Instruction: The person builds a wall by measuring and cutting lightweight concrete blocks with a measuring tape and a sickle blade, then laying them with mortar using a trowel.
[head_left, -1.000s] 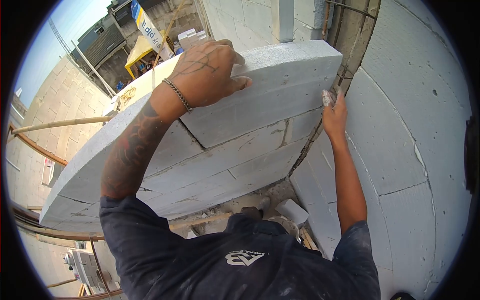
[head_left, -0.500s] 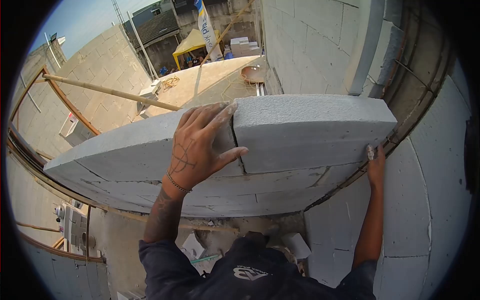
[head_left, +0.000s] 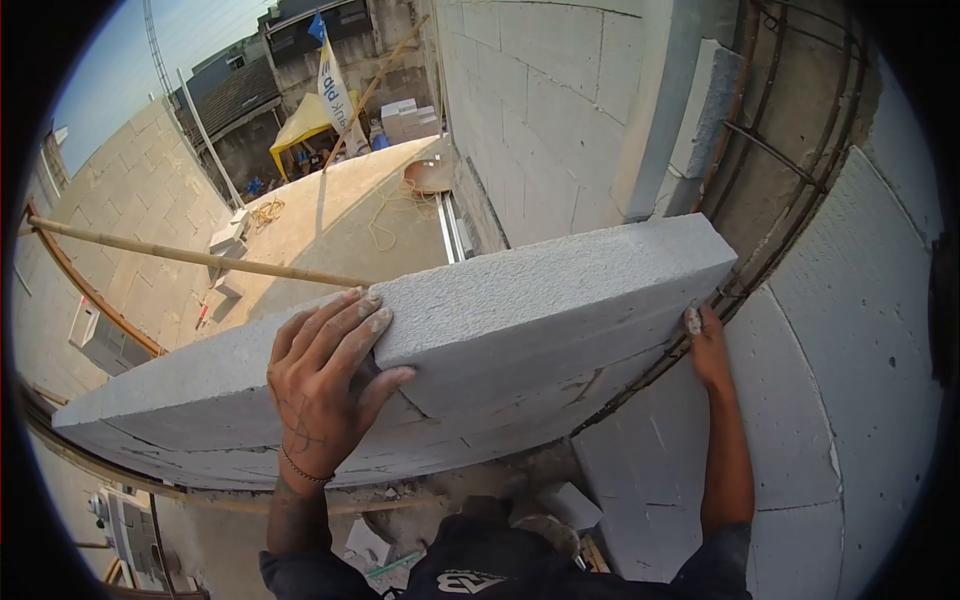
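Note:
A light grey aerated concrete block [head_left: 560, 325] lies on the top course of a low block wall [head_left: 460, 435]. My left hand [head_left: 325, 375] is at its left end, over the joint with the neighbouring block [head_left: 190, 375]. The fingers reach across the top edge, and the thumb points along the front face. At the opposite end my right hand [head_left: 708, 345] grips the block's lower corner, thumb in front; its other fingers are mostly hidden. White dust coats the fingertips of both hands.
Steel reinforcing bars [head_left: 790, 150] rise in a gap on the right, beside a tall block wall [head_left: 560, 110]. A bamboo pole [head_left: 200, 255] crosses behind on the left. Loose block pieces [head_left: 572, 505] lie on the floor below. A round pan [head_left: 428, 175] sits beyond the wall.
The camera view has turned and tilted, so the block now slopes up to the right. Both hands stay at the block's ends; my left hand now covers the joint's upper part.

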